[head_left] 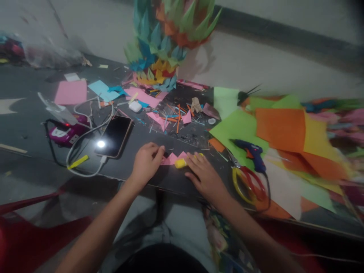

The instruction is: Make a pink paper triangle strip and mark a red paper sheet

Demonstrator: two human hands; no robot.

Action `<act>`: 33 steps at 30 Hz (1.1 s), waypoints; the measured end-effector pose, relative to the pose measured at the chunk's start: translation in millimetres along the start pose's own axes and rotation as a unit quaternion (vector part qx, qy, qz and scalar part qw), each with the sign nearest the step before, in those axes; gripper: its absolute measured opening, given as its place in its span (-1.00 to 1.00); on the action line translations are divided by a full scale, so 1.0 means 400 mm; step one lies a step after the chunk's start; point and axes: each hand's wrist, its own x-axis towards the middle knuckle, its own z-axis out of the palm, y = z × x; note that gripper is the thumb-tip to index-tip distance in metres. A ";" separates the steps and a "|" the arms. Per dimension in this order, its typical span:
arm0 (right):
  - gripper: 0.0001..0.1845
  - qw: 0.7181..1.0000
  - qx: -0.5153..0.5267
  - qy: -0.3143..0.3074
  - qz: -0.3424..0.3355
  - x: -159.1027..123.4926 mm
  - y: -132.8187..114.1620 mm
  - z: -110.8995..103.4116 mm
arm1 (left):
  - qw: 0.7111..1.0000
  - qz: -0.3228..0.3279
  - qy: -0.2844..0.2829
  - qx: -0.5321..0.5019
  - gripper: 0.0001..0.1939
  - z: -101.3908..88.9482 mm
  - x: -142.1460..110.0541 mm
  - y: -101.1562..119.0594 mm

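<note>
My left hand (148, 161) is closed at the near edge of the dark table, its thumb and fingers at the left end of a pink zigzag-cut paper strip (170, 160). At the strip's right side lies a small yellow roll (180, 163). My right hand (203, 172) covers most of this roll, fingers bent over it and pressing it to the table. The strip's right end runs up to the roll, and I cannot tell whether the two are joined. The roll's far end shows just past my right fingers.
Scissors (246, 182) and a blue glue gun (253, 151) lie right, on coloured paper sheets (280, 125). A phone (115, 134) with its cable and a purple power socket (66, 131) are left. Behind stand paper scraps (159, 120) and a folded-paper sculpture (159, 45).
</note>
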 end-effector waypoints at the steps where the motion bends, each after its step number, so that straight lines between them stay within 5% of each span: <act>1: -0.50 1.000 0.002 -0.002 -0.003 -0.010 -0.001 -0.001 | 1.000 -0.002 0.000 -0.003 -0.64 0.000 0.000 0.001; 8: -0.50 1.000 0.011 0.009 0.015 0.064 0.012 0.004 | 1.000 0.002 0.010 -0.018 -0.65 0.001 -0.001 -0.003; 15: -0.52 0.999 0.026 0.027 0.008 -0.009 0.004 -0.001 | 0.999 -0.003 0.009 -0.034 -0.67 0.000 -0.001 -0.003; 21: -0.53 0.999 0.027 0.030 0.017 0.067 0.014 0.011 | 0.999 0.005 0.020 -0.030 -0.67 -0.006 -0.002 -0.003; 27: -0.57 0.997 0.033 0.059 0.026 -0.032 -0.007 0.004 | 0.999 0.024 0.009 -0.028 -0.68 -0.004 -0.002 -0.006; 33: -0.58 0.997 0.031 0.046 0.045 0.049 0.001 0.015 | 0.999 0.009 0.002 -0.033 -0.68 -0.005 -0.003 -0.004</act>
